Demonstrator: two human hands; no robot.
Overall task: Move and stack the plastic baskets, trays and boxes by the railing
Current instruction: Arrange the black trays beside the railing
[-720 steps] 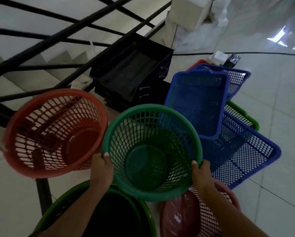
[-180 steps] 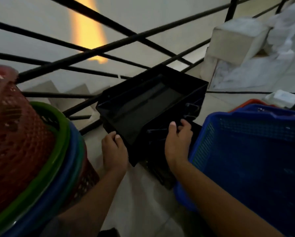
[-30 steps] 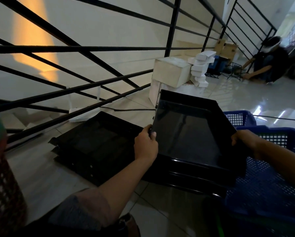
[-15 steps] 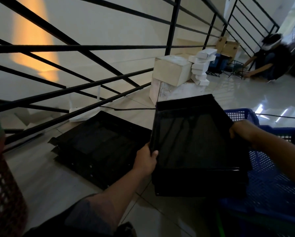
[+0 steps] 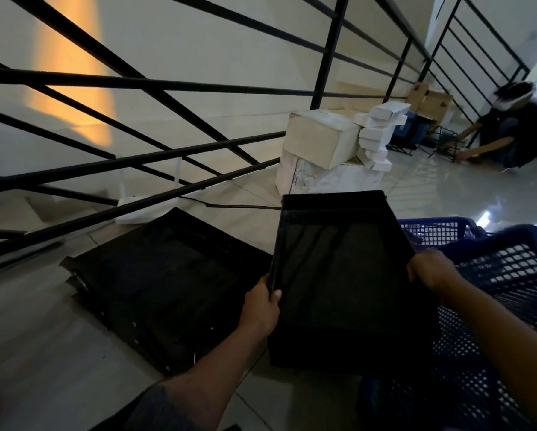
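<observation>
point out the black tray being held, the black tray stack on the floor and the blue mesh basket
black plastic tray held up point(image 5: 338, 275), head view, its dark inner floor
black plastic tray stack on the floor point(image 5: 167, 275), head view, top tray's middle
blue plastic mesh basket point(image 5: 509, 269), head view, its perforated wall

Two bare forearms reach in from the lower edge of the head view, each ending in a bare hand with no glove, ring, watch or band to be seen. The left hand point(image 5: 261, 309) shows a short thumbnail, and higher up that arm, near the bottom edge, sits the hem of a dull grey sleeve point(image 5: 155, 405) that stops around the elbow. The right hand point(image 5: 432, 270) and its forearm are uncovered as far as the frame's edge, so any sleeve there lies out of sight.
</observation>
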